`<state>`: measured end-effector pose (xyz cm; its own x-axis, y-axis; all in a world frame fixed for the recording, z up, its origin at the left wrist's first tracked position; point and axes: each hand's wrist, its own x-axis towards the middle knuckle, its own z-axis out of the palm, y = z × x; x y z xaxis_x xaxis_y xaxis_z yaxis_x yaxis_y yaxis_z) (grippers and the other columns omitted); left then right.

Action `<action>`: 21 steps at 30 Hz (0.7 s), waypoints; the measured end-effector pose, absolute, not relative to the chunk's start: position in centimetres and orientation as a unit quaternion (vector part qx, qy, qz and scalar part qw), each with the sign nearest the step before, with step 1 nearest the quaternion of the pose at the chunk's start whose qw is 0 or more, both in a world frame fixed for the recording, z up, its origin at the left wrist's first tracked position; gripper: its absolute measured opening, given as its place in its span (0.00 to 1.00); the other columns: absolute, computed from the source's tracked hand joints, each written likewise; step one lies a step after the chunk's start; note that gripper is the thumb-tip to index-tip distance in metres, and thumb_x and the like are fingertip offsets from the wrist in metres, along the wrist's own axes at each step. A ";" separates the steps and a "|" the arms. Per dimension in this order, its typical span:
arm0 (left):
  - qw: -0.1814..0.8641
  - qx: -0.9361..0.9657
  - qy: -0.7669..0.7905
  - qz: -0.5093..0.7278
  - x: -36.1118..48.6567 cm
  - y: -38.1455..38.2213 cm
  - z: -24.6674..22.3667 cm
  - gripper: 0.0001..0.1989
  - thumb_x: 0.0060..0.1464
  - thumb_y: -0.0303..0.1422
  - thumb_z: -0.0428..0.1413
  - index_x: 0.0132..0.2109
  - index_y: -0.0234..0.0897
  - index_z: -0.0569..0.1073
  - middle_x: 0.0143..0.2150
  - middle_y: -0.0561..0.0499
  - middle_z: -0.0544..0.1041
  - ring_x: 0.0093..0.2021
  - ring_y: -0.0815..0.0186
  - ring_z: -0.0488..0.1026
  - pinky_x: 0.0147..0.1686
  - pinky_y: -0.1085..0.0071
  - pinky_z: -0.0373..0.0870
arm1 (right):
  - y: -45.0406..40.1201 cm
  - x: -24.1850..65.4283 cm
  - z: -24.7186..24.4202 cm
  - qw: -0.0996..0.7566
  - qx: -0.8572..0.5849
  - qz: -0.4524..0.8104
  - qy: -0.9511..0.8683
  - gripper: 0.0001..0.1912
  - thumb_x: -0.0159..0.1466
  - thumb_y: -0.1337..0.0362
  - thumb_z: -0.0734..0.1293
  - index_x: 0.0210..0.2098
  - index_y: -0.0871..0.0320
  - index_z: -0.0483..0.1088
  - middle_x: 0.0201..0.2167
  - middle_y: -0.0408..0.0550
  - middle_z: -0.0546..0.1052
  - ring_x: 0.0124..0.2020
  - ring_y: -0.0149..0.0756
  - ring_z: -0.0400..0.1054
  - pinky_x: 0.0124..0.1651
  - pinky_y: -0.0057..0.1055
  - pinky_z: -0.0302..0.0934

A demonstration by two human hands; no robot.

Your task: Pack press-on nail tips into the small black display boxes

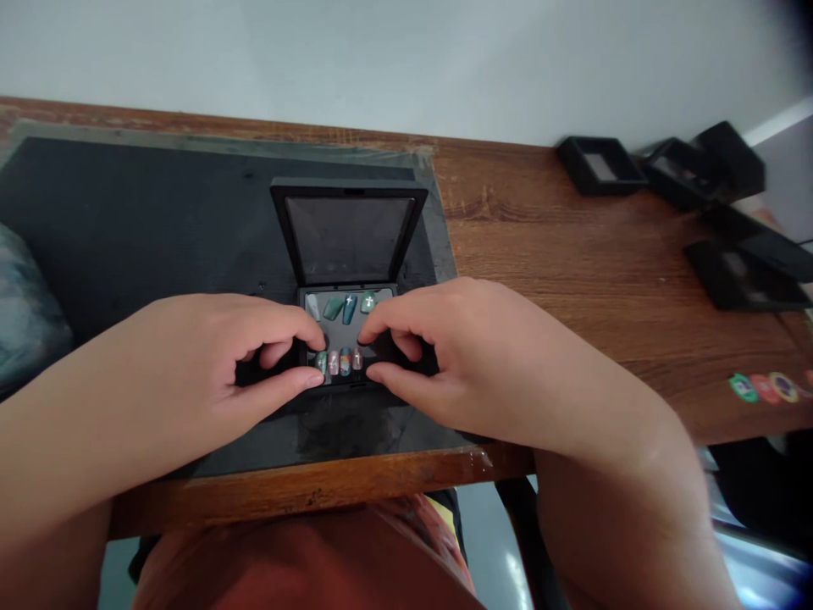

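Observation:
A black case (348, 188) with a clear window in its raised lid lies open on the dark mat. Inside are press-on nails: green and teal ones (349, 309) in the upper row, smaller patterned ones (345, 362) in the lower row. My left hand (263, 347) is at the case's left side, thumb and index finger apart around the left end of the lower row. From the right, my right hand (419, 343) reaches over the case, its thumb and index finger apart beside the right end of that row. Neither hand visibly holds anything.
Several black cases (572, 165) stand at the back right of the wooden table (539, 246). Round colourful stickers (743, 388) are near the right front edge. A plastic-wrapped bundle (25, 305) lies at the far left of the mat (158, 212).

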<state>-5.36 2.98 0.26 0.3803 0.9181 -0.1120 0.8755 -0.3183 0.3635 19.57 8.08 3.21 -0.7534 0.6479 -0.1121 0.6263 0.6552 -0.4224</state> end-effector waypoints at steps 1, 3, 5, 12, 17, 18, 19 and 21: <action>0.189 0.808 0.554 0.060 -5.3 3.0 0.3 0.12 0.60 0.49 0.56 0.46 0.57 0.79 0.28 0.58 0.76 0.24 0.67 0.69 0.24 0.69 0.61 | 8.1 19.6 3.2 0.025 -0.350 0.223 -0.910 0.06 0.64 0.64 0.70 0.40 0.53 0.78 0.29 0.39 0.76 0.26 0.27 0.59 0.31 0.31 0.44; 0.193 0.807 0.555 0.066 -5.2 3.0 0.3 0.12 0.60 0.49 0.56 0.46 0.58 0.80 0.29 0.58 0.77 0.25 0.67 0.70 0.25 0.69 0.61 | 8.1 19.6 3.2 0.024 -0.349 0.224 -0.910 0.06 0.64 0.64 0.70 0.40 0.53 0.78 0.29 0.39 0.76 0.26 0.27 0.60 0.31 0.31 0.44; 0.190 0.806 0.555 0.074 -5.2 3.1 0.3 0.12 0.60 0.49 0.57 0.46 0.58 0.80 0.30 0.57 0.77 0.25 0.66 0.70 0.26 0.69 0.62 | 8.1 19.6 3.2 0.026 -0.350 0.223 -0.910 0.06 0.64 0.64 0.70 0.40 0.53 0.78 0.29 0.39 0.76 0.26 0.27 0.60 0.31 0.31 0.45; 0.179 0.814 0.547 0.076 -5.0 3.0 0.5 0.10 0.60 0.46 0.55 0.43 0.54 0.79 0.29 0.56 0.76 0.25 0.66 0.70 0.27 0.69 0.62 | 8.0 19.6 3.1 0.035 -0.352 0.220 -0.909 0.07 0.63 0.63 0.70 0.41 0.53 0.79 0.29 0.40 0.76 0.26 0.28 0.60 0.31 0.31 0.46; 0.194 0.798 0.562 0.100 -4.8 3.5 1.0 0.12 0.57 0.46 0.58 0.45 0.51 0.80 0.29 0.56 0.75 0.27 0.67 0.70 0.28 0.69 0.63 | 8.2 19.8 3.3 0.054 -0.360 0.240 -0.900 0.10 0.64 0.65 0.70 0.44 0.52 0.79 0.25 0.38 0.75 0.25 0.28 0.60 0.31 0.31 0.45; 0.194 0.794 0.566 0.107 -4.7 3.5 1.2 0.12 0.57 0.46 0.58 0.44 0.49 0.79 0.29 0.56 0.75 0.26 0.67 0.70 0.28 0.70 0.62 | 8.2 19.9 3.4 0.066 -0.360 0.247 -0.897 0.11 0.64 0.65 0.70 0.46 0.52 0.78 0.24 0.37 0.74 0.25 0.28 0.60 0.31 0.30 0.46; 0.191 0.792 0.569 0.116 -4.6 3.5 1.5 0.12 0.57 0.46 0.58 0.43 0.47 0.79 0.28 0.56 0.74 0.26 0.68 0.69 0.28 0.70 0.62 | 8.3 20.1 3.5 0.081 -0.360 0.255 -0.894 0.11 0.65 0.65 0.69 0.47 0.53 0.78 0.24 0.37 0.74 0.25 0.28 0.61 0.31 0.30 0.46; 0.176 0.789 0.573 0.137 -4.6 3.0 2.3 0.11 0.58 0.46 0.58 0.40 0.44 0.78 0.26 0.57 0.73 0.26 0.69 0.68 0.28 0.71 0.62 | 8.5 20.3 3.6 0.125 -0.357 0.269 -0.886 0.11 0.65 0.65 0.68 0.47 0.55 0.77 0.24 0.37 0.73 0.25 0.27 0.61 0.31 0.29 0.48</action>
